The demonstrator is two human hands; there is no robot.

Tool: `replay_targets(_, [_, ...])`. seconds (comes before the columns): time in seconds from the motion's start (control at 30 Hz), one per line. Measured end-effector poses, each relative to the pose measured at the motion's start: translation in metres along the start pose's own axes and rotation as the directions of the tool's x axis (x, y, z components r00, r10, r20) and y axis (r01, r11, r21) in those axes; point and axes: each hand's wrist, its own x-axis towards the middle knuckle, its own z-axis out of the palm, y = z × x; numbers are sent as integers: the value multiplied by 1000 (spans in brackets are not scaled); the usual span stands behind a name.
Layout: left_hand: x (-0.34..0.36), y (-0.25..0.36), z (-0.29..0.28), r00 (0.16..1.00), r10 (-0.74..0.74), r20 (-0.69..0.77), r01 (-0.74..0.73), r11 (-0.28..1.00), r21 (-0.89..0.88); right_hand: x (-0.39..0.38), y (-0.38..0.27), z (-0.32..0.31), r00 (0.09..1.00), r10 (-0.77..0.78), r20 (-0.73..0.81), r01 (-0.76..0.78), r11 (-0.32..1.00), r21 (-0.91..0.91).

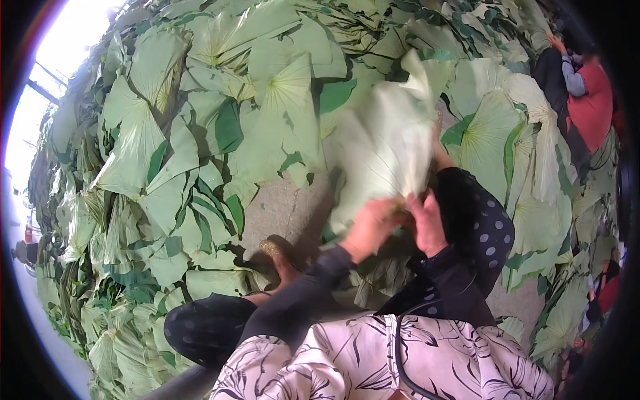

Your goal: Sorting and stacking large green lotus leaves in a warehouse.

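A large pale green lotus leaf (383, 143) spreads in front of me, blurred by motion, its near edge gathered between my hands. My left hand (371, 229) is closed at that gathered edge; its fingers are smeared. Right beside it, my right hand (428, 225) pinches the leaf with thumb and fingers. The two hands almost touch, so the exact spot they grip is partly hidden. Between my bent knees, more leaves (383, 283) lie below the hands in shadow.
Heaped lotus leaves (280, 100) surround me on the left, far side and right. A strip of bare floor (287, 210) shows near my left foot (277, 260). My dotted right knee (490, 233) stands beside my right hand. A person in a red top (590, 103) sits at the far right.
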Motion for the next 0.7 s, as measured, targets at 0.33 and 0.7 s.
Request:
replay_targets(0.33, [46,-140,-105,910,-72,-407,366,600,712,30,10,-51,960,56,-276,-81,993,-83])
replay_targets(0.7, [-13,-152,-110,659,-489,572,-116,685,719,29,-57,-73,823,-308,-477,252,951,-180])
